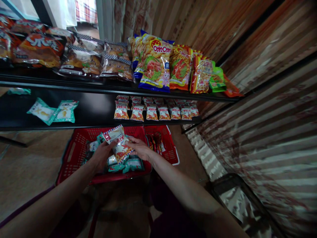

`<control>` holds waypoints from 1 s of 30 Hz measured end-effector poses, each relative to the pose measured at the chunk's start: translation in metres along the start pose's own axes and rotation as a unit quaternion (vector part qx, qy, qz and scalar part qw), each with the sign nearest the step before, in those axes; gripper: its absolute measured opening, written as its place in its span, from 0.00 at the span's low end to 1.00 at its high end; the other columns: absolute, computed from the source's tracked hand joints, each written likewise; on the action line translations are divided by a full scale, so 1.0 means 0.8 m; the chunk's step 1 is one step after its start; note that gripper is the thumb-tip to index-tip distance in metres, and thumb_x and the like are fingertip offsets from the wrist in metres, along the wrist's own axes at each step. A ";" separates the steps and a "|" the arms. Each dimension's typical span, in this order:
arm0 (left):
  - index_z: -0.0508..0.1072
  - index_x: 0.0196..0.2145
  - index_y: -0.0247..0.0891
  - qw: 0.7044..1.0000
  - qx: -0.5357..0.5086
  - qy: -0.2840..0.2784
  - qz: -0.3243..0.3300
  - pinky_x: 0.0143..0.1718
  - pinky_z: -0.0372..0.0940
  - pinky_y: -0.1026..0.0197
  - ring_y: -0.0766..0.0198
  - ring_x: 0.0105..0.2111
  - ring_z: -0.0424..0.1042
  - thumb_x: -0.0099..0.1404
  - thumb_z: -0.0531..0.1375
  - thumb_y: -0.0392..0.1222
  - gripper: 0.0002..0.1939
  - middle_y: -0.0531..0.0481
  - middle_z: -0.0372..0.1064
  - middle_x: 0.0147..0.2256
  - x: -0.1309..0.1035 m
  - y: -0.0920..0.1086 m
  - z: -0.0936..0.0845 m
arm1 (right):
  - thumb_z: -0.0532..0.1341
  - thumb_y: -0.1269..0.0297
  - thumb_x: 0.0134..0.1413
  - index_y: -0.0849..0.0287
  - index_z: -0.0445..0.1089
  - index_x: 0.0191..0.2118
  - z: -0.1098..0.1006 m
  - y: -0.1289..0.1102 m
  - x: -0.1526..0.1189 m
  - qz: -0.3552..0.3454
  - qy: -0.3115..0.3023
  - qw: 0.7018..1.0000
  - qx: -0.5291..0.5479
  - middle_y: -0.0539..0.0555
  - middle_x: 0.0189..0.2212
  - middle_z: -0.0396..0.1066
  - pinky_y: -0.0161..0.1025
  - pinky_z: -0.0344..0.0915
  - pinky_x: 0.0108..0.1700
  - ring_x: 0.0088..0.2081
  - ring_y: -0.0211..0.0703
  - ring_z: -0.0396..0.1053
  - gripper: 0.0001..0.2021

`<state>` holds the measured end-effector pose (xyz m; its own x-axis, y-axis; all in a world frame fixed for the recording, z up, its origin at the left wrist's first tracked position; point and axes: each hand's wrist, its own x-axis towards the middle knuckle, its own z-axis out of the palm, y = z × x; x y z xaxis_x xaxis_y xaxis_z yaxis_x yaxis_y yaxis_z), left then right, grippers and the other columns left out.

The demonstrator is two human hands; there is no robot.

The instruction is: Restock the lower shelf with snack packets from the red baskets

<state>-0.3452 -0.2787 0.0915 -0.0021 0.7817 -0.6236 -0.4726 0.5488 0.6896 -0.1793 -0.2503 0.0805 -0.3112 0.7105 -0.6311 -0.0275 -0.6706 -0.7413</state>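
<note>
A white, red and orange snack bag (119,142) is held tilted above a red shopping basket (68,165). My left hand (102,155) grips its left edge, with the thumb on the front. On the bag's right edge, my right hand (140,148) closes with thumb and fingers. Under the bag, several teal snack packs (133,164) lie in the basket, partly covered by my hands and the bag. Small bags of a similar white and orange look (151,111) stand in rows on the lower shelf ahead.
A second red basket (170,145) with red packets sits to the right. Two teal packs (64,111) lie on the lower black shelf (96,109). Larger snack bags (156,62) line the upper shelf. A pleated curtain (260,132) hangs at right, near a dark-framed stool or chair (232,178).
</note>
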 end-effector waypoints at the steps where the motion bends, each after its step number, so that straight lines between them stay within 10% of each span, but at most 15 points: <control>1: 0.73 0.45 0.35 1.000 -0.001 -0.002 -0.001 0.35 0.71 0.61 0.60 0.34 0.77 0.60 0.62 0.35 0.14 0.43 0.77 0.39 -0.001 0.000 0.001 | 0.71 0.60 0.42 0.54 0.73 0.40 0.000 0.000 -0.001 -0.001 0.007 1.000 0.000 0.47 0.31 0.75 0.32 0.65 0.31 0.31 0.36 0.70 0.16; 24: 0.72 0.37 0.32 0.997 -0.054 0.046 0.013 0.29 0.67 0.62 0.66 0.25 0.71 0.65 0.56 0.39 0.08 0.49 0.72 0.28 0.011 0.018 -0.012 | 0.71 0.69 0.41 0.54 0.71 0.47 -0.012 0.003 0.002 -0.001 0.015 0.999 0.031 0.49 0.35 0.77 0.35 0.72 0.36 0.33 0.37 0.74 0.23; 30: 0.70 0.33 0.34 0.992 -0.099 0.083 0.010 0.27 0.67 0.64 0.66 0.22 0.70 0.67 0.53 0.37 0.07 0.51 0.69 0.23 0.013 0.029 -0.024 | 0.71 0.73 0.40 0.60 0.67 0.36 -0.002 0.006 0.006 0.046 0.022 0.994 0.093 0.50 0.29 0.76 0.41 0.74 0.40 0.30 0.38 0.75 0.16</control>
<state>-0.3736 -0.2638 0.0943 -0.1499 0.7232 -0.6742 -0.6346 0.4524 0.6265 -0.1792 -0.2493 0.0735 -0.2780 0.6501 -0.7072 -0.1769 -0.7583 -0.6275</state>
